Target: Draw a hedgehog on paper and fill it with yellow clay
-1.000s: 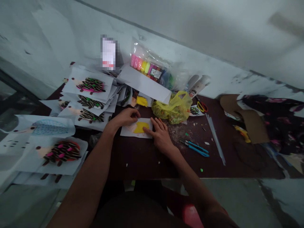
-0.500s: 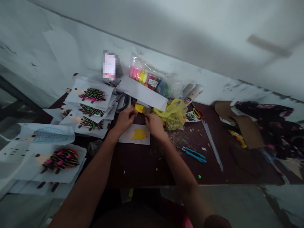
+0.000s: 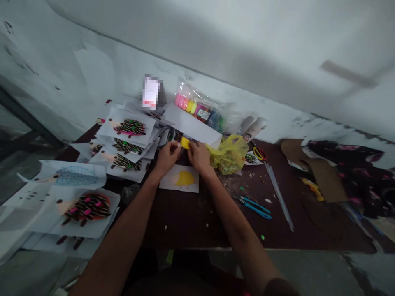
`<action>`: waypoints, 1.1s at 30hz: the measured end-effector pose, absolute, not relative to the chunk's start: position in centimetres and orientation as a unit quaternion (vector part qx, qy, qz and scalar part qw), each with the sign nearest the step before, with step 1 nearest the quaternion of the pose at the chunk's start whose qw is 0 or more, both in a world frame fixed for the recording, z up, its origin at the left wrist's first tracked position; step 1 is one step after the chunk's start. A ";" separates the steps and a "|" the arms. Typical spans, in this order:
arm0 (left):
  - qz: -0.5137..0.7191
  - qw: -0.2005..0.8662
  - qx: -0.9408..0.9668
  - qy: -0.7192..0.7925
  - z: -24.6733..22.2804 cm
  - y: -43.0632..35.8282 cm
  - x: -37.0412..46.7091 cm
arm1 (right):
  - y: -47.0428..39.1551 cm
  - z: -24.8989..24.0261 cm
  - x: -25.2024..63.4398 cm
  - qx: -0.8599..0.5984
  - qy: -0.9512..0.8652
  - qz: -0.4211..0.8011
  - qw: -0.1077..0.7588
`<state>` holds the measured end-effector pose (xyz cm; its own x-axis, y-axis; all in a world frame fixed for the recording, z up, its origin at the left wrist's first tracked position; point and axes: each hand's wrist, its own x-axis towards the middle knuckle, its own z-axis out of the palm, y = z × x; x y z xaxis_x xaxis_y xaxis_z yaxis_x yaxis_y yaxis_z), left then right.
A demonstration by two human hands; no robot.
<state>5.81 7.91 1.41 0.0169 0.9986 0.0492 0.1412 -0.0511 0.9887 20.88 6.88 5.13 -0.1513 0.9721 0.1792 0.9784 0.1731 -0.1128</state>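
Yellow lump [image 3: 185, 142]: pinched between left hand [image 3: 168, 155] and right hand [image 3: 200, 156], above the paper sheet [image 3: 180, 181].
Hidden: fingertips blurred; lump's material unclear.
Surface: dark table [image 3: 191, 218], against a white wall [image 3: 247, 61].

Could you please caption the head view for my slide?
Both hands, left hand and right hand, hold yellow clay above a hedgehog sheet.

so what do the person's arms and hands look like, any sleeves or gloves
Both forearms are bare up to the bottom edge of the picture, with no sleeves in view. The left hand and right hand wear no gloves, and no rings, watch or bands can be made out, though the picture is dim and soft.
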 end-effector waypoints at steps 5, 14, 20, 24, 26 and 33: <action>0.482 0.607 0.472 0.420 1.8 7.7 5.8 | 4.3 4.8 21.5 -0.557 -0.807 0.031 0.192; 0.420 0.682 0.459 0.385 2.3 7.0 5.1 | 3.1 2.9 23.4 -0.596 -0.643 0.243 0.415; 0.403 0.667 0.520 0.349 2.2 7.0 5.0 | 3.3 2.9 23.5 -0.548 -0.575 0.397 0.460; 0.396 0.660 0.539 0.341 2.2 7.1 4.8 | 3.1 3.0 23.4 -0.547 -0.554 0.414 0.472; 0.389 0.662 0.543 0.339 2.3 7.0 4.8 | 3.1 3.2 23.3 -0.540 -0.558 0.416 0.473; 0.372 0.682 0.540 0.323 2.3 7.1 4.4 | 2.7 3.9 23.5 -0.541 -0.544 0.451 0.455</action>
